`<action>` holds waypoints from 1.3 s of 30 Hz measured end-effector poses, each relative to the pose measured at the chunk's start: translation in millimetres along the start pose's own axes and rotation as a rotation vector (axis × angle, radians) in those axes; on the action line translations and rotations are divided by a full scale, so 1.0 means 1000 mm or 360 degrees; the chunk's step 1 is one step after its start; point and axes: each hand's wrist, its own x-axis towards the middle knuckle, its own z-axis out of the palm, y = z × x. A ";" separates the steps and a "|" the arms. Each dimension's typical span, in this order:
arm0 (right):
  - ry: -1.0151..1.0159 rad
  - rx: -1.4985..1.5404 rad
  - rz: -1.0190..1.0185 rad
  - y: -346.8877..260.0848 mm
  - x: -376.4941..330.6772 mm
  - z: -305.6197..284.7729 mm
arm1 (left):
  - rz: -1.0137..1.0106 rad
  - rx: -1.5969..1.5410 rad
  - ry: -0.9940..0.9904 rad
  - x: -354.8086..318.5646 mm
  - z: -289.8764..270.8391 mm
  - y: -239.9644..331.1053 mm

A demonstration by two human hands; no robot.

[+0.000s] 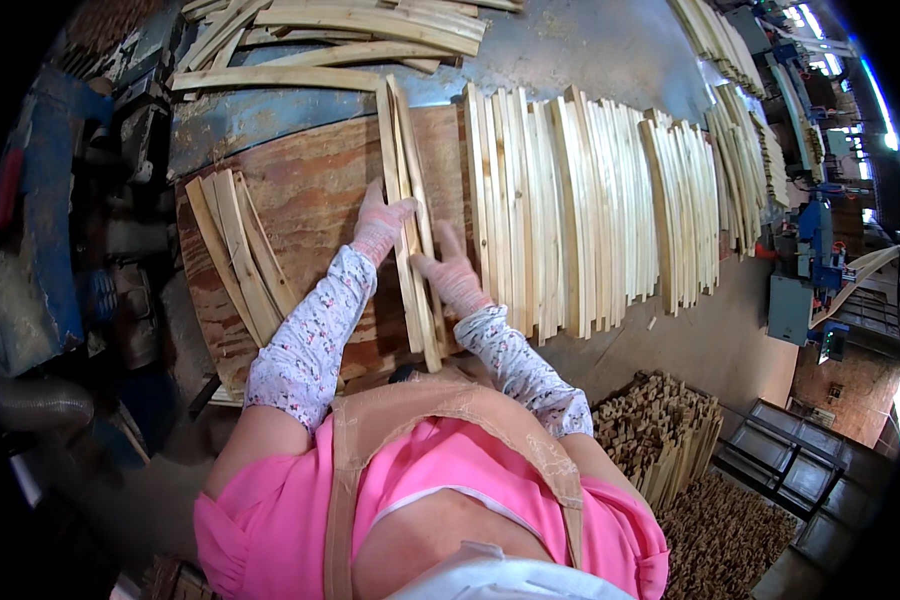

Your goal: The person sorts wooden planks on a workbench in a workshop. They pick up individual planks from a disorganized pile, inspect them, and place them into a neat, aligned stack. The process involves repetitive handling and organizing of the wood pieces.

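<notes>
A few narrow wooden slats [402, 180] lie lengthwise on the plywood board in front of me, pressed close together and slightly fanned at the near end. My left hand [380, 222], in a pinkish glove, grips them from the left side, its fingers reaching over the top edge. On the other side, my right hand [454, 278] is beside the slats with its fingers stretched apart and slightly blurred. One of its digits reaches the slats' right edge. The undersides of the slats and part of the left fingers are hidden.
Long rows of upright-laid slats [595, 200] fill the right side of the plywood board [310, 170]. A small group of slats [235, 250] lies at the left. Curved pieces [360, 30] are heaped at the far end. Bundled sticks [660, 425] stand low right; blue machinery [45, 230] is left.
</notes>
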 end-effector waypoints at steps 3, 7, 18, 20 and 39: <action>-0.0090 0.0073 0.0066 -0.036 -0.005 0.005 | -0.0003 -0.0389 -0.0171 -0.009 0.009 0.008; -0.0039 0.0218 0.0150 -0.051 -0.013 -0.014 | 0.0114 -0.0121 -0.0062 -0.003 0.011 -0.001; -0.0038 0.0232 0.0209 -0.077 -0.071 -0.100 | 0.0759 0.0674 -0.0340 -0.015 0.115 -0.034; -0.0028 0.0227 0.0252 -0.073 -0.074 -0.113 | 0.0358 0.0904 -0.0835 -0.016 0.106 0.001; 0.0125 0.0371 0.0264 -0.121 -0.042 -0.091 | 0.0665 0.0413 -0.0388 -0.024 -0.051 0.172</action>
